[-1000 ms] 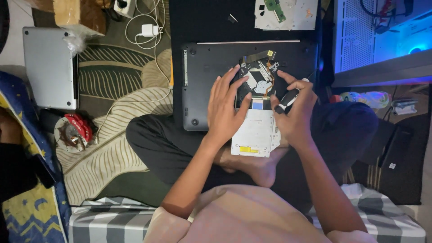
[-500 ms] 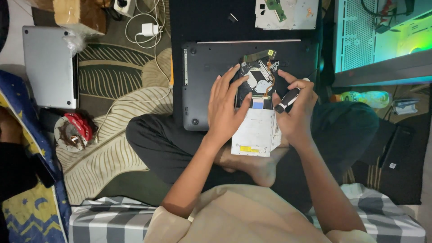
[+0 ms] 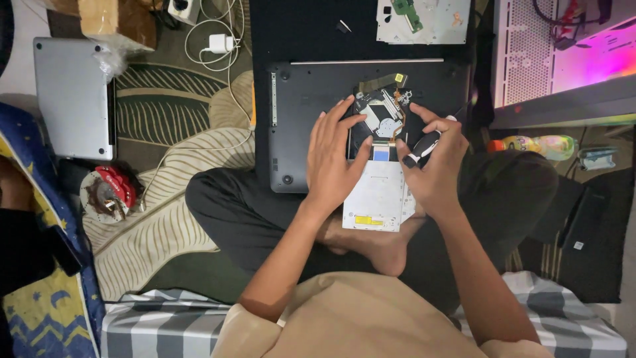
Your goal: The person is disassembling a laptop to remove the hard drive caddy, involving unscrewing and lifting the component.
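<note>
Pressing down at frame centre: left hand (image 3: 331, 166) lies flat, fingers spread, on silver optical drive (image 3: 377, 199) and its exposed mechanism (image 3: 379, 116), atop upturned black laptop (image 3: 298, 113) on person's crossed legs. Right hand (image 3: 437, 162) grips black-handled screwdriver (image 3: 424, 144) beside drive. Silver laptop (image 3: 73, 96) upper left; white charger (image 3: 218, 44) top centre.

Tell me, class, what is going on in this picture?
A person sits cross-legged on a patterned rug with an upturned dark laptop in front of them. The left hand rests flat on a silver optical drive unit whose cover is off, showing the mechanism. The right hand holds a black-handled screwdriver by that exposed part. A closed silver laptop lies off to the side, and a white charger with its cable sits on the rug.
</note>
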